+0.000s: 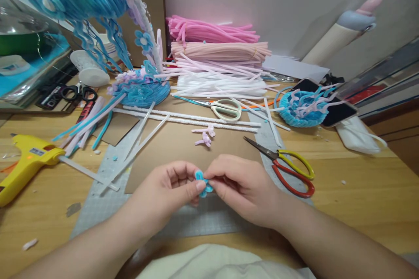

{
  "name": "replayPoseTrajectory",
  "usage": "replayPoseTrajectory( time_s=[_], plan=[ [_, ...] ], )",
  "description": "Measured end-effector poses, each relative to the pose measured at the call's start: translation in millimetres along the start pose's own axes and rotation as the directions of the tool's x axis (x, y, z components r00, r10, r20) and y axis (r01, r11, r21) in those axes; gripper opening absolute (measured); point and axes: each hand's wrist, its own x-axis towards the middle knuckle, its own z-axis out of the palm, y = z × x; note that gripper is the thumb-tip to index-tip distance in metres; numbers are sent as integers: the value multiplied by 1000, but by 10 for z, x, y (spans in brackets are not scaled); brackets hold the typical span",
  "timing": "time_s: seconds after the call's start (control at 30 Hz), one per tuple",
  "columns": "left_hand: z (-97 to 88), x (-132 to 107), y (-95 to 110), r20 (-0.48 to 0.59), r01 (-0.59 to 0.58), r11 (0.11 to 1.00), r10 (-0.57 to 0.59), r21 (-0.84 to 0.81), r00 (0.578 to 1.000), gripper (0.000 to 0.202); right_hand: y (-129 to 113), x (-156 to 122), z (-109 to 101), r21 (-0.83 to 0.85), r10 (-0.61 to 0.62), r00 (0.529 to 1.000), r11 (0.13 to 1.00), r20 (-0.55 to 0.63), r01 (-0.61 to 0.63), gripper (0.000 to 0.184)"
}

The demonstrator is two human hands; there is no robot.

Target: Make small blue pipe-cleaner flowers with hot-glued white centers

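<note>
My left hand [166, 194] and my right hand [238, 187] meet over a sheet of brown cardboard [176, 148], both pinching a small blue pipe-cleaner piece [202, 182] curled into loops. The fingertips of both hands cover most of it. Two small lilac pipe-cleaner twists [205, 135] lie on the cardboard just beyond my hands.
Red-and-yellow scissors [288, 168] lie open to the right, cream scissors [224, 109] farther back. A yellow glue gun [24, 163] rests at the left. Stacks of pink and white pipe cleaners [216, 52], a blue woven base [144, 89] and a blue basket [303, 109] crowd the back.
</note>
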Motion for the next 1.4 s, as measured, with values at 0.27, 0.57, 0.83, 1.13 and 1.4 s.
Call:
replayPoseTrajectory(
  time_s=[0.27, 0.57, 0.83, 1.13, 1.4],
  plan=[
    [-13, 13, -35, -6, 44, 995, -44, -91, 999, 19, 44, 12, -1, -246, -120, 992, 961, 33, 124, 10],
    [5, 16, -75, -28, 24, 990, -29, -140, 999, 21, 121, 2, 80, -309, -145, 989, 940, 17, 143, 13],
    [14, 7, -67, -19, 14, 997, -16, -81, 1000, 25, 121, -26, 88, -503, -266, 955, 812, 130, 295, 19],
    [-9, 33, -84, -22, 0, 998, -2, -67, 1000, 21, 130, -12, 96, -453, -207, 975, 864, 77, 219, 12],
    [-2, 11, -76, -50, -58, 997, 55, -43, 997, 17, 46, -22, 128, -298, -101, 995, 950, 2, 97, 10]
  ],
)
